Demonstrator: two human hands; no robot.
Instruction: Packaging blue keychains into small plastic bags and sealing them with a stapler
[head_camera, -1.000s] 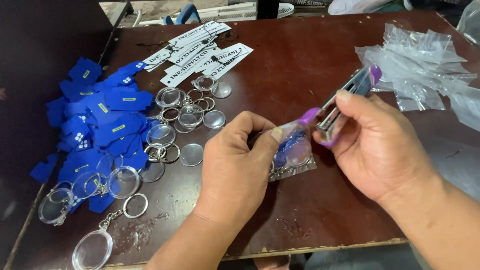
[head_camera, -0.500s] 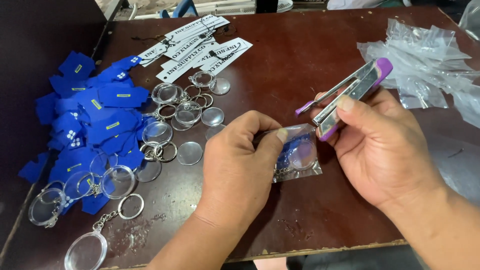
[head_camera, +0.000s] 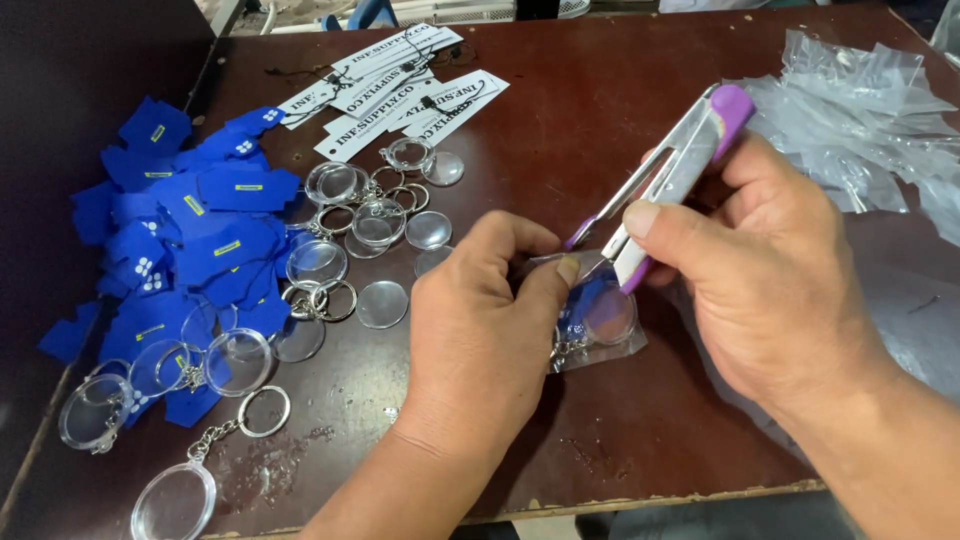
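Left hand (head_camera: 480, 330) pinching small clear bag (head_camera: 600, 320) with blue keychain against brown surface (head_camera: 620, 130); right hand (head_camera: 760, 280) clamped around purple stapler (head_camera: 675, 175), nose at bag's top edge.

A big dark brown wooden table (head_camera: 620, 120) fills almost the whole view. Its top is shiny in the light and a bit scratched and dusty near the front edge. To the far left, past the table edge, everything is dark.
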